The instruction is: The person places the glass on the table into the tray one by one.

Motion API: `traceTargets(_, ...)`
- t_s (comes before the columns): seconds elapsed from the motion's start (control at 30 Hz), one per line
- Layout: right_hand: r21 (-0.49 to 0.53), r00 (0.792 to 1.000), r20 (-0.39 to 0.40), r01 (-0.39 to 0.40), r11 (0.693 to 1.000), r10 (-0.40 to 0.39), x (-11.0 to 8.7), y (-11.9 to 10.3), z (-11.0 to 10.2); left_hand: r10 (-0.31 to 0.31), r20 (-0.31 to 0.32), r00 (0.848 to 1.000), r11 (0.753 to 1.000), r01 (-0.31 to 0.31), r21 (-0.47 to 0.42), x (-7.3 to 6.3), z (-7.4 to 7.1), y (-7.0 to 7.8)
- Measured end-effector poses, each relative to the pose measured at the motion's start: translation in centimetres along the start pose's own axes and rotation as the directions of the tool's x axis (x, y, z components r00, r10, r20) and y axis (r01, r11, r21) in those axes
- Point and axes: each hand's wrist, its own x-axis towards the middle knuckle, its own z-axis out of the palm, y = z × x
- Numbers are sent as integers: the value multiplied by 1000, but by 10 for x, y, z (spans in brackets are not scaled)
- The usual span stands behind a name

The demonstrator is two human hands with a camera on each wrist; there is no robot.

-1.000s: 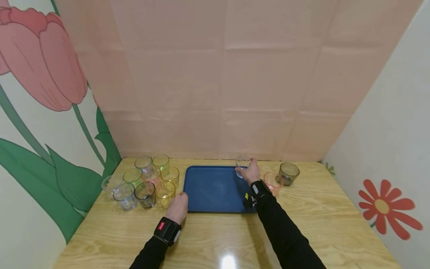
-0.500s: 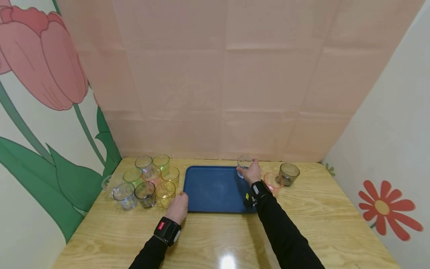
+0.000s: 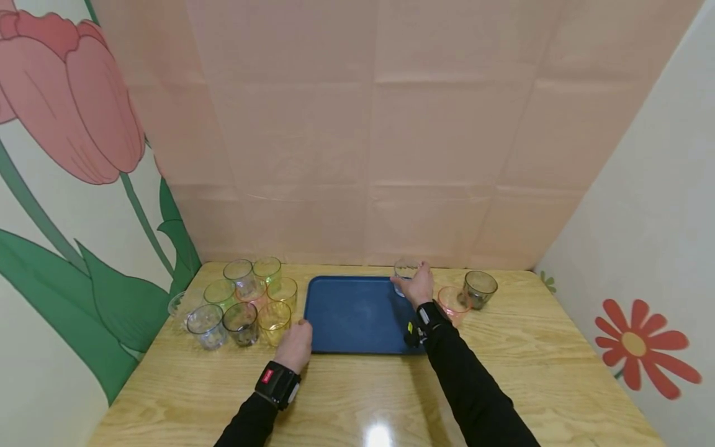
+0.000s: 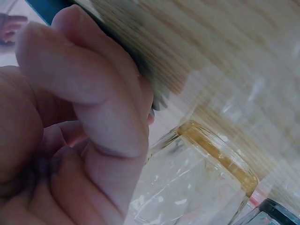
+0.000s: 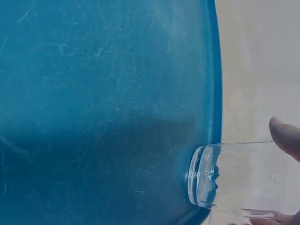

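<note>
My right hand [image 3: 416,287] holds a clear glass [image 3: 404,269] between thumb and fingers at the far right corner of the blue tray [image 3: 357,316]. In the right wrist view the base of the clear glass [image 5: 204,177] is over the tray's corner, with the thumb [image 5: 287,136] near its rim. At the tray's near left side, my left hand [image 3: 296,344] has its fingers curled at the rim. The left wrist view shows those curled fingers [image 4: 93,89] close to the tray edge [image 4: 44,8]; the exact contact is hidden. A yellow glass [image 4: 194,173] stands beside the left hand.
Several coloured glasses, including a dark one [image 3: 241,324] and a green one [image 3: 220,293], crowd the table left of the tray. A pink glass [image 3: 454,304] and a smoky grey glass [image 3: 480,289] stand to the right, close to the right wrist. A pink backdrop [image 3: 357,155] rises behind.
The clear glass and my right hand have shifted very slightly right since a second ago. My left hand, the tray and the other glasses have stayed in place.
</note>
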Motion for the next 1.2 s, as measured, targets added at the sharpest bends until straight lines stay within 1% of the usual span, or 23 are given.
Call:
traceTargets(0.2, -9, 997, -28, 66, 998, -66, -1, -4, -5, -9, 17, 1000, 1000, 9, 7, 0, -3, 1)
traceTargets(0.37, 13, 997, -7, 72, 997, -72, -3, -9, -9, -13, 25, 1000, 1000, 12, 9, 0, -4, 1)
traceTargets(0.53, 81, 997, 41, 68, 994, -71, -6, -14, -16, -27, 42, 999, 1000, 27, -1, 0, -3, 1)
traceTargets(0.7, 151, 993, 68, 88, 985, -99, -12, -16, -26, -26, 45, 999, 1000, 26, -1, 0, -5, 2)
traceTargets(0.83, 163, 990, 78, 102, 981, -116, -17, -16, -36, -29, 44, 999, 1000, 29, -8, 0, -6, 2)
traceTargets(0.97, 193, 990, 85, 90, 977, -108, -24, -16, -49, -13, 14, 1000, 999, 14, -36, -2, -3, 1)
traceTargets(1.0, 205, 991, 84, 85, 975, -104, -26, -15, -52, 9, -15, 1000, 1000, -9, -27, -2, 2, -2)
traceTargets(1.13, 262, 991, 75, 89, 961, -112, -35, -12, -66, 27, -48, 998, 999, -29, -34, -3, 5, -5)
traceTargets(1.2, 272, 991, 57, 99, 957, -119, -38, -9, -73, 43, -74, 996, 999, -45, -19, -3, 6, -5)
